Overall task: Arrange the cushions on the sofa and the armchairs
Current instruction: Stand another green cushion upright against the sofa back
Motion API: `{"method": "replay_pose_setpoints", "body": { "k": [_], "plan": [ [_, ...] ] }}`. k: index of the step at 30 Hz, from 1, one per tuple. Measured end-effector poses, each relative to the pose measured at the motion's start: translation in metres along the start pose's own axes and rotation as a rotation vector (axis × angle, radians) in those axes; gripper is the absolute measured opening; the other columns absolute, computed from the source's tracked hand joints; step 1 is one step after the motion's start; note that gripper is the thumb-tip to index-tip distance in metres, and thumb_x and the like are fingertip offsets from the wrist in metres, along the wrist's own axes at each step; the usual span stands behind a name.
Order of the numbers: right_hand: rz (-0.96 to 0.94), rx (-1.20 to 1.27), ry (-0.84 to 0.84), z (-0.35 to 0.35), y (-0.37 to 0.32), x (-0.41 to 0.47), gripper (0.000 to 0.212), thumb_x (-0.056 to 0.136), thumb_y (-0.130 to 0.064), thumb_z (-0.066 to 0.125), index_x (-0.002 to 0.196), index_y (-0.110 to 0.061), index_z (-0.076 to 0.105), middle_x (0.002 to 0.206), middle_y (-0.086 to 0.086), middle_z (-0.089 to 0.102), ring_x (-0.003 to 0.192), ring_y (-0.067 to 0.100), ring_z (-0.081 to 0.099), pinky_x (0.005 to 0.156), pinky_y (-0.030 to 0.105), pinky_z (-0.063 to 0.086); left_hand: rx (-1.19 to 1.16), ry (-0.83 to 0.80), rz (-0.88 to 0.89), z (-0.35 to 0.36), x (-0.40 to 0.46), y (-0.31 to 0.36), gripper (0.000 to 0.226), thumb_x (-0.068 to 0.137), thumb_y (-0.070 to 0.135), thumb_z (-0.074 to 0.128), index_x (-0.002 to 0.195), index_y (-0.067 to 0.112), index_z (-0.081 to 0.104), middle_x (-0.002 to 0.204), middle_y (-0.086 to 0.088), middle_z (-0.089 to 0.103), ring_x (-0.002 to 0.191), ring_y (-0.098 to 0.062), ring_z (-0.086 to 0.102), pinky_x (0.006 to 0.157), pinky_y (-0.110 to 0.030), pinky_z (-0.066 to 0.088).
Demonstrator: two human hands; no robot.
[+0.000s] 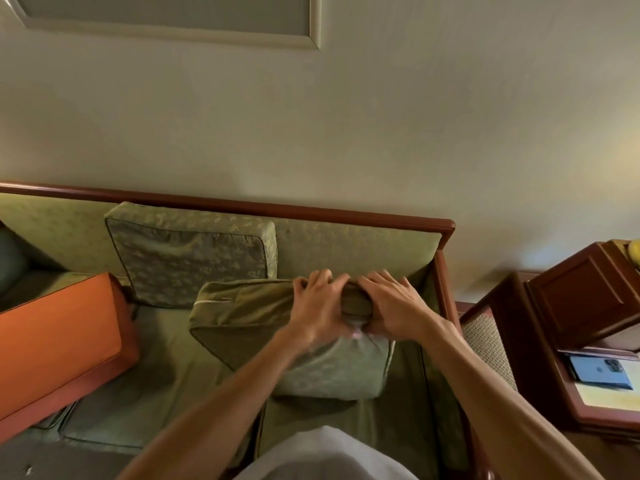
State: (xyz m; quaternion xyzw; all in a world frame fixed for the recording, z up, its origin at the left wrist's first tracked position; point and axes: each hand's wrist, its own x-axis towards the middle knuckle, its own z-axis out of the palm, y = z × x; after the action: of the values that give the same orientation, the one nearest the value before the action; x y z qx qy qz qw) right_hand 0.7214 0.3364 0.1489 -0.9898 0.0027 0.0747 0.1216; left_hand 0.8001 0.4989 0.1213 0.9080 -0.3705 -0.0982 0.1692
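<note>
A green patterned cushion (249,320) stands tilted on the right end of the green sofa (353,244). My left hand (317,306) and my right hand (389,304) grip its top edge close together, bunching the fabric between them. A second green patterned cushion (190,254) leans upright against the sofa back, just left of and behind the held one. An orange cushion (59,344) lies on the seat at the left. At the far left edge a dark green cushion (12,261) is partly visible.
The sofa's wooden frame (446,289) borders the seat on the right. Beyond it stands a wooden side table (588,415) with a blue phone (601,372) and a wooden box (581,296) on it. A plain wall rises behind the sofa.
</note>
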Motion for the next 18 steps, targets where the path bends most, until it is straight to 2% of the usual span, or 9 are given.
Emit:
{"method": "replay_pose_setpoints", "body": {
  "k": [2,4,6,8,11,13,15,17,18],
  "plan": [
    [-0.066,-0.032,0.049,-0.024,-0.025,0.012,0.078,0.061,-0.058,0.078,0.128,-0.034,0.047,0.101,-0.011,0.043,0.107,0.016,0.043,0.088,0.039,0.032,-0.109,0.033,0.009,-0.025,-0.008,-0.025,0.095,0.045,0.067,0.086,0.127,0.041,0.047,0.111,0.012,0.05,0.104,-0.01,0.043,0.1,-0.039,0.03],
    [-0.1,-0.025,0.113,-0.033,-0.049,0.024,0.085,0.056,-0.065,0.076,0.13,-0.035,0.048,0.104,-0.01,0.046,0.106,0.014,0.04,0.091,0.04,0.029,-0.208,0.049,0.005,-0.04,-0.018,-0.054,0.099,0.041,0.068,0.088,0.127,0.044,0.047,0.112,0.014,0.052,0.103,-0.007,0.046,0.097,-0.036,0.031],
    [-0.115,0.022,0.119,-0.023,-0.071,0.034,0.095,0.056,-0.063,0.077,0.139,-0.03,0.043,0.117,-0.004,0.047,0.114,0.017,0.037,0.098,0.044,0.03,-0.306,0.025,-0.008,-0.04,-0.027,-0.079,0.103,0.042,0.064,0.091,0.131,0.042,0.045,0.118,0.012,0.055,0.106,-0.009,0.051,0.098,-0.038,0.04],
    [-0.091,0.117,0.079,0.004,-0.085,0.041,0.107,0.057,-0.058,0.081,0.147,-0.025,0.031,0.132,0.0,0.041,0.124,0.022,0.033,0.103,0.049,0.033,-0.35,-0.031,-0.033,-0.029,-0.035,-0.098,0.105,0.046,0.059,0.093,0.135,0.038,0.041,0.124,0.01,0.055,0.111,-0.01,0.055,0.097,-0.042,0.048],
    [-0.043,0.287,0.054,0.038,-0.084,0.049,0.125,0.058,-0.059,0.084,0.153,-0.024,0.012,0.146,0.004,0.03,0.132,0.026,0.031,0.109,0.052,0.034,-0.342,-0.094,-0.127,-0.018,-0.044,-0.11,0.112,0.047,0.061,0.091,0.141,0.039,0.035,0.132,0.011,0.052,0.117,-0.012,0.055,0.097,-0.045,0.051],
    [-0.038,0.351,0.064,0.052,-0.078,0.053,0.133,0.059,-0.067,0.083,0.156,-0.027,0.0,0.149,0.005,0.028,0.134,0.027,0.031,0.113,0.048,0.031,-0.341,-0.094,-0.157,-0.023,-0.044,-0.119,0.115,0.046,0.06,0.093,0.142,0.037,0.034,0.136,0.009,0.05,0.123,-0.017,0.052,0.102,-0.046,0.048],
    [-0.017,0.382,0.055,0.065,-0.07,0.056,0.136,0.059,-0.066,0.083,0.156,-0.029,-0.006,0.152,0.005,0.029,0.136,0.026,0.031,0.115,0.046,0.027,-0.31,-0.108,-0.168,-0.03,-0.042,-0.125,0.115,0.052,0.044,0.097,0.146,0.029,0.032,0.143,0.002,0.046,0.131,-0.023,0.047,0.11,-0.041,0.04],
    [0.003,0.354,0.018,0.082,-0.06,0.059,0.136,0.059,-0.057,0.087,0.156,-0.028,-0.004,0.153,0.003,0.031,0.139,0.026,0.031,0.117,0.044,0.025,-0.275,-0.12,-0.171,-0.038,-0.043,-0.124,0.126,0.056,0.031,0.097,0.154,0.027,0.019,0.155,-0.003,0.035,0.141,-0.025,0.036,0.114,-0.037,0.029],
    [0.005,0.328,0.0,0.092,-0.055,0.061,0.135,0.059,-0.056,0.087,0.156,-0.026,-0.002,0.152,0.003,0.032,0.139,0.026,0.032,0.118,0.042,0.024,-0.266,-0.117,-0.169,-0.04,-0.044,-0.122,0.134,0.056,0.028,0.097,0.156,0.033,0.007,0.16,-0.004,0.027,0.144,-0.023,0.03,0.117,-0.04,0.025]
  ]
}}
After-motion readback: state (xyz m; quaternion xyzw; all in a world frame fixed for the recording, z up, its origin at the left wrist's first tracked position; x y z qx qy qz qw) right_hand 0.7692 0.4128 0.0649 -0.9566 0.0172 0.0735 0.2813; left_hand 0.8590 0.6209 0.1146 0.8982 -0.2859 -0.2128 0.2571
